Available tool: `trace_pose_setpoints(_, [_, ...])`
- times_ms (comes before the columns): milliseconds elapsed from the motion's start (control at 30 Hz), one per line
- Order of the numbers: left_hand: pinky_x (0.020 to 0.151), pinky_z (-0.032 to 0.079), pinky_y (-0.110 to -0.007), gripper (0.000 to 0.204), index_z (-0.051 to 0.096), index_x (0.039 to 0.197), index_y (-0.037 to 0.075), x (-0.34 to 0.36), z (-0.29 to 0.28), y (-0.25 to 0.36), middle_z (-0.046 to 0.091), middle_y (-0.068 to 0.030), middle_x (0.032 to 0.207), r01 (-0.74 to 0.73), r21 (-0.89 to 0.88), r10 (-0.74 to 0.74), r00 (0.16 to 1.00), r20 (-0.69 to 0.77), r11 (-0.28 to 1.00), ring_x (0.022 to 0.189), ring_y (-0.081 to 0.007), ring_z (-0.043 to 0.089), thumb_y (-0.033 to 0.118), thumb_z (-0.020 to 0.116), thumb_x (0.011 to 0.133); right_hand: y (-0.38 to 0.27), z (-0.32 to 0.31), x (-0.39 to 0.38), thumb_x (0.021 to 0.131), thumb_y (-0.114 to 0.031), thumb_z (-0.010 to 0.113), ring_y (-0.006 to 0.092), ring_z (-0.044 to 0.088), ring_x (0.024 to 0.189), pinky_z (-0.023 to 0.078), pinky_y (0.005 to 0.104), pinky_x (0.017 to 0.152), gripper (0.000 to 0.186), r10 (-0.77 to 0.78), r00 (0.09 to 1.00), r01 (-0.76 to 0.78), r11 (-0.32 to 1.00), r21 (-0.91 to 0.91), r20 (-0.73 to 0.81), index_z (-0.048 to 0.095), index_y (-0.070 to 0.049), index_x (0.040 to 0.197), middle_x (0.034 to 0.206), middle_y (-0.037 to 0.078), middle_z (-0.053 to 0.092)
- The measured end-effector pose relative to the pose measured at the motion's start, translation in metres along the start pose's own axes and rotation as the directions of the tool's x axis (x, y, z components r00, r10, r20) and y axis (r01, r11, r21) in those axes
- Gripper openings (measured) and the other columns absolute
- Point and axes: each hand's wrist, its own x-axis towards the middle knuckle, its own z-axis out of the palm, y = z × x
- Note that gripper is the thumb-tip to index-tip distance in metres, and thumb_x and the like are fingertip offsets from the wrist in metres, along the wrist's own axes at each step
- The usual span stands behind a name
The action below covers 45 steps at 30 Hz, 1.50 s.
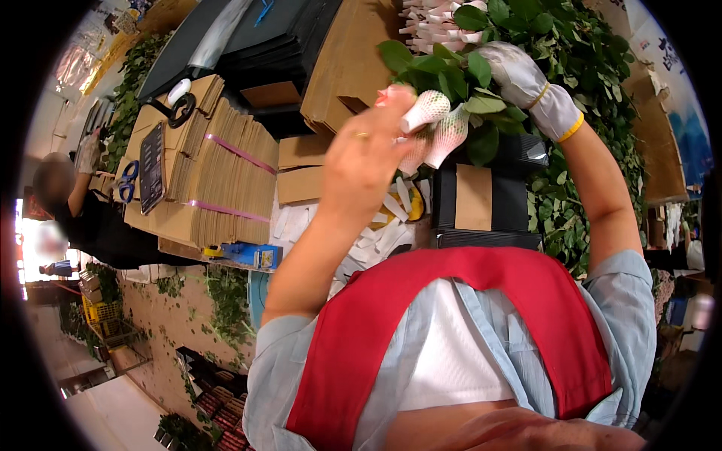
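My right hand [515,75], in a white glove with a yellow cuff edge, is closed around the leafy stem end of a small bunch of roses; leaves partly cover its fingers. Their heads wear white and pinkish foam net sleeves [449,135] and point down toward me. At the head end, my bare left hand [359,161], with a ring on one finger, curls around the sleeved blooms. Its fingertips are slightly blurred beside a pink-orange patch. Under the bunch lies a black box [444,199] with a brown cardboard panel [473,197].
Cardboard stacks tied with pink straps [233,154] stand at left, carrying a phone [152,169], blue scissors [128,182] and black-handled scissors [180,111]. A blue tape dispenser [256,255] sits at the table edge. Leafy stems [560,203] pile at right. Another person [98,218] works far left.
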Motion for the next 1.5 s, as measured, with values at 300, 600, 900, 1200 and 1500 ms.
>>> trace_pose_setpoints(300, [0.069,0.049,-0.039,0.041,0.066,0.104,0.002,-0.041,-0.046,-0.006,0.064,-0.0102,0.093,-0.077,0.217,-0.039,0.873,0.486,0.973,0.08,-0.0295,0.062,0.015,0.081,0.069,0.003,-0.008,-0.005,0.067,0.008,0.061,0.0341,0.059,0.113,0.049,0.0409,0.098,0.056,0.022,0.998,-0.028,0.997,-0.076,-0.067,0.063,-0.006,0.121,0.119,0.013,0.066])
trace_pose_setpoints(600, [0.061,0.05,-0.035,0.028,0.07,0.103,0.0,-0.036,-0.014,0.023,0.064,-0.0105,0.086,-0.326,-0.154,0.346,0.929,0.132,0.933,0.074,-0.0273,0.062,0.006,0.073,0.076,0.01,0.001,-0.001,0.078,0.001,0.057,0.0342,0.059,0.114,0.047,0.041,0.099,0.043,0.022,0.999,-0.02,0.998,0.058,-0.034,0.063,-0.006,0.119,0.12,0.014,0.066])
trace_pose_setpoints(900, [0.062,0.048,-0.031,0.025,0.069,0.091,0.002,-0.055,0.02,-0.036,0.066,-0.0083,0.076,0.553,-0.372,-0.304,0.779,0.548,0.745,0.068,-0.0173,0.062,0.026,0.072,0.087,0.026,-0.012,0.003,0.092,-0.015,0.053,0.0343,0.061,0.107,0.049,0.0397,0.093,0.032,0.028,0.997,-0.023,0.997,0.073,-0.067,0.062,-0.005,0.12,0.114,0.016,0.067])
trace_pose_setpoints(1200, [0.056,0.043,-0.034,0.028,0.06,0.075,0.001,-0.05,-0.009,-0.002,0.057,-0.0084,0.066,0.361,-0.651,-0.128,0.917,0.377,0.667,0.059,-0.0268,0.056,0.021,0.062,0.095,0.061,0.01,-0.011,0.089,-0.016,0.057,0.0342,0.06,0.11,0.048,0.0406,0.095,0.036,-0.107,0.988,0.116,0.991,0.074,-0.112,0.062,-0.006,0.124,0.118,0.016,0.066])
trace_pose_setpoints(1500, [0.068,0.048,-0.048,0.041,0.068,0.078,0.002,-0.111,0.102,-0.013,0.066,-0.0189,0.08,0.351,-0.428,0.003,0.77,0.638,0.833,0.076,-0.0407,0.062,0.041,0.066,0.088,0.041,-0.099,-0.02,0.069,-0.02,0.076,0.033,0.06,0.111,0.049,0.0399,0.097,0.059,0.029,0.962,-0.028,1.0,0.007,-0.271,0.061,-0.007,0.124,0.123,0.013,0.063])
